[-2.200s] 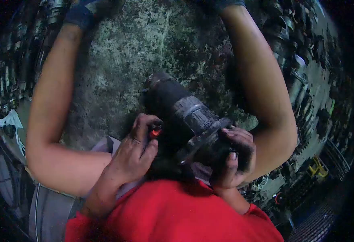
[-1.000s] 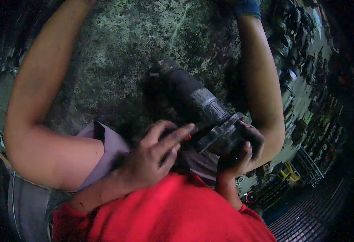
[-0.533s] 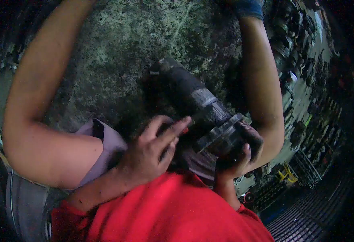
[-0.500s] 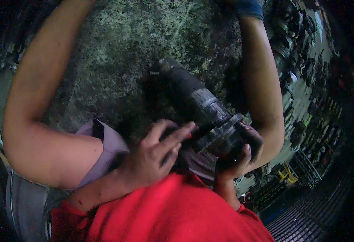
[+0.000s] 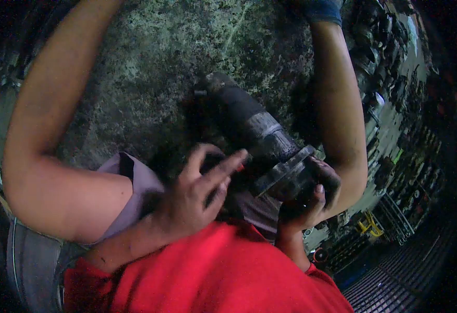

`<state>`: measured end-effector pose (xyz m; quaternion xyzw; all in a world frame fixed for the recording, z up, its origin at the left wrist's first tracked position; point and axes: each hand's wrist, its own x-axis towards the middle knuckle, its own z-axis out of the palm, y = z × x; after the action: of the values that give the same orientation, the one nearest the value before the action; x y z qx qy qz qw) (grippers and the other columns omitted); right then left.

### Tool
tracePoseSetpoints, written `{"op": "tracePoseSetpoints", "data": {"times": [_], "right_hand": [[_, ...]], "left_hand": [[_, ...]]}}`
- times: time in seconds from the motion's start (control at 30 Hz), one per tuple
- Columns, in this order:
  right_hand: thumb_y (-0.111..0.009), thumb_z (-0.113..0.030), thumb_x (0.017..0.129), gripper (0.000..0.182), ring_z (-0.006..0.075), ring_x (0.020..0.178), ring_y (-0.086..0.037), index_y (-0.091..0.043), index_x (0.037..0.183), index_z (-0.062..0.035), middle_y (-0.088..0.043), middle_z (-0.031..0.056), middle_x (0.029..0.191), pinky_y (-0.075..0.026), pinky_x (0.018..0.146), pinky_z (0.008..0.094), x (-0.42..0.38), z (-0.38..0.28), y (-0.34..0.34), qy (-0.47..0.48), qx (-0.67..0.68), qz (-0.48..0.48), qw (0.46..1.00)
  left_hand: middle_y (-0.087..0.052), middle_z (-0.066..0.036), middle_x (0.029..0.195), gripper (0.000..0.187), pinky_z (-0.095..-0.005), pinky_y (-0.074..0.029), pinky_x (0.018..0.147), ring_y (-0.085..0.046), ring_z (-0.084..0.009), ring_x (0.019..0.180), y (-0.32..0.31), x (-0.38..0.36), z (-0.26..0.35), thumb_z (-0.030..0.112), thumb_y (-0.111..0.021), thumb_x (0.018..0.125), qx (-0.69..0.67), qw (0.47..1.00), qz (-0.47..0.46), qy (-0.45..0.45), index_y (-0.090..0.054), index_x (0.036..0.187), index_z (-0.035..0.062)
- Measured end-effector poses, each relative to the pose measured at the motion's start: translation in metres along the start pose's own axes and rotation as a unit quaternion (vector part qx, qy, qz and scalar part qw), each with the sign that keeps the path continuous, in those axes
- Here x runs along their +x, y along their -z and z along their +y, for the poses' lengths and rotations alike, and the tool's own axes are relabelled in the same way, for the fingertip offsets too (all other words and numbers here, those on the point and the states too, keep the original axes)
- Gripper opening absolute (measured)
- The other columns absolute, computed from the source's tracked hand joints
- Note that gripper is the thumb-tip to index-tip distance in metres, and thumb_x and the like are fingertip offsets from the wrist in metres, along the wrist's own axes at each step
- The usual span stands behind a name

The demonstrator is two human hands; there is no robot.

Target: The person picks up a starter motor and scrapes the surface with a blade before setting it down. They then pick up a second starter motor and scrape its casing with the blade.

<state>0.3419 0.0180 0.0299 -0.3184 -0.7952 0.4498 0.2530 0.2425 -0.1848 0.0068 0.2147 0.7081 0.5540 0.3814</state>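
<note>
My left hand [image 5: 189, 195] is slightly blurred, its fingers apart, some curled and one stretched toward a small red spot [image 5: 240, 168]. No held object can be made out in it. My right hand [image 5: 312, 201] grips the near end of a dark cylindrical metal part [image 5: 244, 112], close to its flat flange [image 5: 285, 169]. The part lies at a slant, its far end toward the upper left over the stained ground. Shadow hides the area between the left fingertips and the flange.
My bare bent legs stand at the left [image 5: 43, 115] and right [image 5: 340, 104], with blue material [image 5: 325, 11] at the right ankle. Stained ground [image 5: 150, 57] lies between them. Metal pieces [image 5: 379, 57], a yellow object [image 5: 370, 224] and stacked bars [image 5: 395, 276] are on the right.
My left hand has moved slightly up and left, away from the flange. My right hand and the cylindrical part have hardly moved.
</note>
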Motion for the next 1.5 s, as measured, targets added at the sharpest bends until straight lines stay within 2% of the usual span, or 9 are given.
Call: {"op": "tracePoseSetpoints", "data": {"times": [0.07, 0.4, 0.47, 0.57, 0.7, 1.0, 1.2, 1.27, 1.5], "right_hand": [[-0.055, -0.035, 0.091, 0.043, 0.0367, 0.104, -0.063, -0.062, 0.101, 0.0055, -0.069, 0.0238, 0.102, -0.043, 0.105, 0.0531, 0.000, -0.001, 0.000, 0.001, -0.009, 0.000, 1.000], [-0.054, -0.035, 0.090, 0.043, 0.0374, 0.105, -0.063, -0.062, 0.103, 0.0058, -0.069, 0.0242, 0.103, -0.044, 0.104, 0.0520, -0.001, 0.001, 0.003, 0.002, -0.021, -0.005, 1.000], [-0.054, -0.034, 0.091, 0.043, 0.0373, 0.105, -0.063, -0.062, 0.103, 0.0058, -0.069, 0.0243, 0.103, -0.044, 0.104, 0.0520, 0.000, 0.001, 0.004, 0.004, -0.023, -0.008, 1.000], [-0.054, -0.034, 0.091, 0.043, 0.0373, 0.105, -0.063, -0.062, 0.103, 0.0058, -0.069, 0.0243, 0.103, -0.044, 0.104, 0.0520, -0.002, 0.003, 0.002, -0.002, -0.016, -0.001, 1.000], [-0.056, -0.034, 0.091, 0.042, 0.0371, 0.105, -0.063, -0.062, 0.103, 0.0057, -0.069, 0.0244, 0.104, -0.045, 0.103, 0.0522, -0.001, 0.003, 0.004, 0.002, -0.001, -0.003, 1.000], [-0.056, -0.035, 0.092, 0.041, 0.0360, 0.104, -0.063, -0.061, 0.103, 0.0049, -0.068, 0.0230, 0.103, -0.046, 0.102, 0.0508, -0.004, -0.001, 0.001, -0.032, -0.003, 0.018, 0.999], [-0.055, -0.035, 0.092, 0.042, 0.0362, 0.104, -0.063, -0.061, 0.103, 0.0055, -0.069, 0.0239, 0.104, -0.046, 0.103, 0.0510, -0.003, 0.003, 0.000, -0.002, 0.009, 0.013, 1.000], [-0.055, -0.034, 0.092, 0.042, 0.0363, 0.104, -0.063, -0.061, 0.103, 0.0054, -0.069, 0.0237, 0.104, -0.046, 0.102, 0.0511, -0.003, 0.005, 0.001, -0.003, 0.006, 0.013, 1.000], [-0.055, -0.033, 0.092, 0.040, 0.0366, 0.104, -0.063, -0.060, 0.104, 0.0054, -0.067, 0.0227, 0.103, -0.046, 0.101, 0.0516, -0.001, 0.004, 0.002, 0.014, -0.007, -0.004, 1.000]], "left_hand": [[-0.052, -0.021, 0.118, 0.061, -0.0410, -0.054, 0.086, -0.062, -0.0356, 0.100, 0.001, 0.004, -0.006, -0.003, -0.061, 0.089, 0.035, 0.998, 0.041, -0.013, -0.055, 0.146, 0.0151], [-0.053, -0.021, 0.115, 0.057, -0.0423, -0.054, 0.087, -0.061, -0.0366, 0.100, -0.001, 0.003, -0.008, 0.000, -0.060, 0.090, 0.011, 0.999, 0.034, -0.027, -0.056, 0.145, 0.0158], [-0.053, -0.021, 0.115, 0.057, -0.0422, -0.053, 0.088, -0.061, -0.0362, 0.100, 0.000, 0.005, -0.012, 0.001, -0.060, 0.091, 0.057, 0.996, 0.063, 0.018, -0.056, 0.145, 0.0160], [-0.053, -0.020, 0.115, 0.056, -0.0412, -0.054, 0.086, -0.061, -0.0355, 0.100, -0.002, -0.001, -0.003, 0.001, -0.060, 0.091, 0.000, 0.999, 0.023, -0.028, -0.056, 0.145, 0.0156], [-0.054, -0.020, 0.115, 0.057, -0.0414, -0.055, 0.085, -0.062, -0.0355, 0.100, 0.003, 0.006, -0.006, 0.001, -0.061, 0.091, 0.067, 0.996, 0.065, -0.006, -0.056, 0.145, 0.0163], [-0.054, -0.020, 0.114, 0.059, -0.0435, -0.056, 0.083, -0.063, -0.0369, 0.097, 0.005, 0.005, 0.004, 0.001, -0.062, 0.090, 0.051, 0.998, 0.024, -0.023, -0.055, 0.146, 0.0182], [-0.053, -0.020, 0.118, 0.059, -0.0439, -0.056, 0.084, -0.064, -0.0384, 0.101, 0.005, 0.007, 0.002, 0.004, -0.062, 0.090, 0.053, 0.998, 0.025, -0.016, -0.054, 0.147, 0.0194], [-0.053, -0.022, 0.121, 0.058, -0.0438, -0.056, 0.085, -0.065, -0.0390, 0.102, 0.010, 0.010, 0.004, 0.006, -0.062, 0.091, 0.065, 0.997, -0.007, 0.039, -0.054, 0.146, 0.0198], [-0.057, -0.022, 0.116, 0.056, -0.0433, -0.053, 0.092, -0.061, -0.0389, 0.105, 0.008, 0.012, 0.005, 0.002, -0.057, 0.091, 0.068, 0.997, 0.012, 0.029, -0.057, 0.145, 0.0184]]}}
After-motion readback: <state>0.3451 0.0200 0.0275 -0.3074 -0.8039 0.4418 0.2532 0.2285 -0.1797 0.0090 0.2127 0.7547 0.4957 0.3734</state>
